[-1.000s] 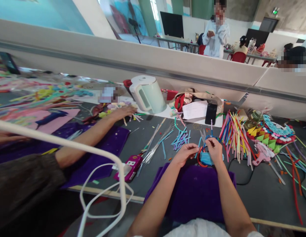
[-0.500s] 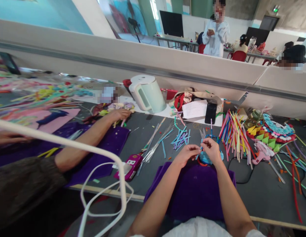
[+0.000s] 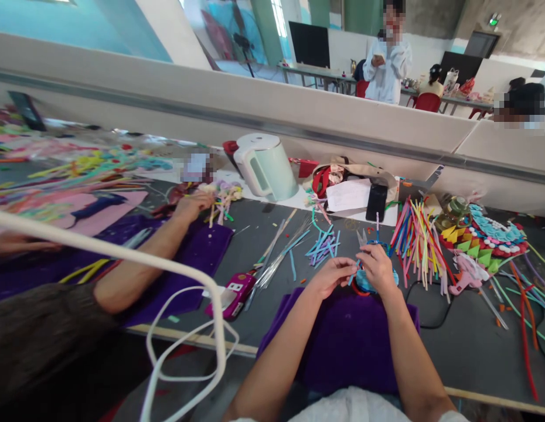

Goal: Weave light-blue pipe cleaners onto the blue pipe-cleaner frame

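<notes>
My left hand [image 3: 336, 275] and my right hand [image 3: 378, 268] meet over the far edge of a purple cloth [image 3: 349, 340]. Both have their fingers pinched on a short light-blue pipe cleaner [image 3: 351, 279], whose lower end slants out beneath the left fingertips. Just behind and below the right hand is a round blue thing [image 3: 364, 283] with an orange-red rim, partly covered. Scissor blades [image 3: 361, 237] point up beyond my fingers; their handles are hidden. Short blue and purple pipe cleaner pieces [image 3: 324, 248] lie in a pile ahead of my left hand.
Right of my hands lie a bundle of coloured pipe cleaners [image 3: 419, 246] and a pink glue gun [image 3: 468, 273]. A kettle [image 3: 276, 170] and a black phone [image 3: 377, 202] stand and lie at the back. A co-worker's arm [image 3: 145, 258] reaches in from the left, beyond a white bent tube [image 3: 184, 267].
The blue pipe cleaner between my fingers now slants out lower left, and my right fingers have shifted slightly. The co-worker's hand has moved left, away from the pale bits.
</notes>
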Demonstrator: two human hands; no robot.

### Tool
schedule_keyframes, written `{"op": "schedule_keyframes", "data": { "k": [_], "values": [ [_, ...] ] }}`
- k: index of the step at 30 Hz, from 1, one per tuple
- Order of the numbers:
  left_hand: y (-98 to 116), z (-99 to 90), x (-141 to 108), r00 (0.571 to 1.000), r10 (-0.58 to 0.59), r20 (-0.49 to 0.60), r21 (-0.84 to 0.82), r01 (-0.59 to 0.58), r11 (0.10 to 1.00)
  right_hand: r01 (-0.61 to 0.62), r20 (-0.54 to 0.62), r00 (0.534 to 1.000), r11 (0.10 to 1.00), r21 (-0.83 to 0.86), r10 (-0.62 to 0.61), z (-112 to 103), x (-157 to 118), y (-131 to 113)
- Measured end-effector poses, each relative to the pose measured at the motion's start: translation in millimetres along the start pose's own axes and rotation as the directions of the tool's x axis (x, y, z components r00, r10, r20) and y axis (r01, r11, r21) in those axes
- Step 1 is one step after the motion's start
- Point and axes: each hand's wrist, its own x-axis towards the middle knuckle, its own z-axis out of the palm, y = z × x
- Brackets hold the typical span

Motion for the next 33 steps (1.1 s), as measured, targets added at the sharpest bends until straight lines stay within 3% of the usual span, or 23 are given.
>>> {"op": "schedule_keyframes", "data": {
  "k": [10,17,26,33],
  "values": [
    [-5,-1.3,1,0.996,0.062,-0.060,0.076,-0.057,0.995,-0.087,-0.019,0.996,0.996,0.001,0.087,2,-1,-2],
    [-3,-8.2,-1,1.000,0.027,0.007,0.124,-0.028,0.992,-0.144,-0.057,0.988,0.989,-0.020,0.143,2,-3,2],
    [2,-13.7,1,1.000,-0.021,0.009,-0.137,0.022,0.990,-0.201,-0.045,0.979,0.980,-0.004,0.200,7,-3,2],
    [0,-11.6,10,0.991,0.036,-0.127,-0.364,-0.081,0.928,-0.311,0.018,0.950,0.941,0.133,0.311,7,3,-14]
  ]
}}
